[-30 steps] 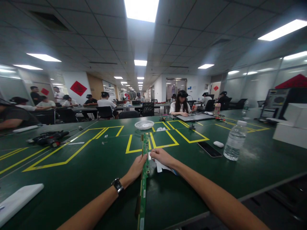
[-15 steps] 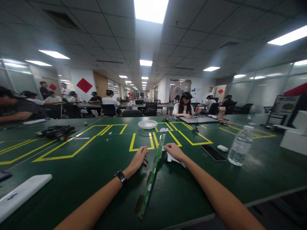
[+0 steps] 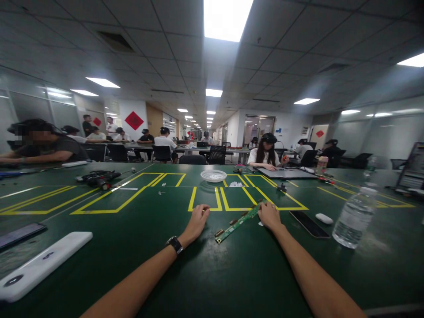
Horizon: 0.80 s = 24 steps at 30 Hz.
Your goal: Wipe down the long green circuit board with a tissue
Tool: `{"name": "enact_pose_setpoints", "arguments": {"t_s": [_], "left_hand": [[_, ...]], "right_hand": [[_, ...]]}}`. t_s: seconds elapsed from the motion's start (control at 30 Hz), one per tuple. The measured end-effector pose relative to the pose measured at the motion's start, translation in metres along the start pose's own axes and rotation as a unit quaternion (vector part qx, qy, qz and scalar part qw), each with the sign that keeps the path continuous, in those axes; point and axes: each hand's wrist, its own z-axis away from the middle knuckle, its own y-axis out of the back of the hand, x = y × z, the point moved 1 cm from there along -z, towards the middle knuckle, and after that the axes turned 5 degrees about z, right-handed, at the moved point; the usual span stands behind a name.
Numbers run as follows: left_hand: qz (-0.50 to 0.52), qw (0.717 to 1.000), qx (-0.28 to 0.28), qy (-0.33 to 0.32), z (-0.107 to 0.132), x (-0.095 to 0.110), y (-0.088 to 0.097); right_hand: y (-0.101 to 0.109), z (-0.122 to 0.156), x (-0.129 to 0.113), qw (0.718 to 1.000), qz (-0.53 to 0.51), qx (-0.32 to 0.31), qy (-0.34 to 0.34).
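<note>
A long, narrow green circuit board (image 3: 239, 224) with brown flexible tabs along one edge slants across the table between my hands. My right hand (image 3: 270, 215) is closed on its far right end. A small white scrap (image 3: 261, 224) shows beneath that hand; the rest of it is hidden. My left hand (image 3: 197, 220), with a dark watch (image 3: 175, 244) on the wrist, rests to the left of the board, apart from it. Its fingers are curled in, and nothing shows in them.
To the right lie a black phone (image 3: 309, 224), a white earbud case (image 3: 323, 218) and a water bottle (image 3: 354, 216). A white basket (image 3: 213, 176) stands ahead, beyond yellow tape. At left are a white power bank (image 3: 46, 263) and another phone (image 3: 21, 234). A person (image 3: 266, 152) sits opposite.
The board has swung from nearly straight ahead to a slant, its near end moving away and right. My left fingers have curled in more. The white sheet under my right hand is mostly hidden.
</note>
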Motion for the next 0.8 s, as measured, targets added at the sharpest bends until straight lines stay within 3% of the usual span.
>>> {"name": "enact_pose_setpoints", "arguments": {"t_s": [0.23, 0.47, 0.6, 0.8], "left_hand": [[-0.041, 0.999, -0.018, -0.005, 0.002, 0.002, -0.001], [-0.037, 0.999, -0.025, -0.006, 0.003, 0.002, -0.002], [-0.032, 0.999, -0.030, -0.006, 0.003, 0.001, -0.002], [-0.025, 0.999, -0.037, -0.012, 0.003, 0.001, -0.002]], "right_hand": [[-0.008, 0.000, 0.000, 1.000, 0.018, 0.015, 0.021], [-0.017, -0.003, 0.000, 0.999, 0.014, -0.036, 0.027], [-0.013, -0.003, -0.001, 1.000, 0.008, -0.015, 0.022], [0.000, -0.002, -0.003, 0.995, -0.003, 0.018, 0.095]]}}
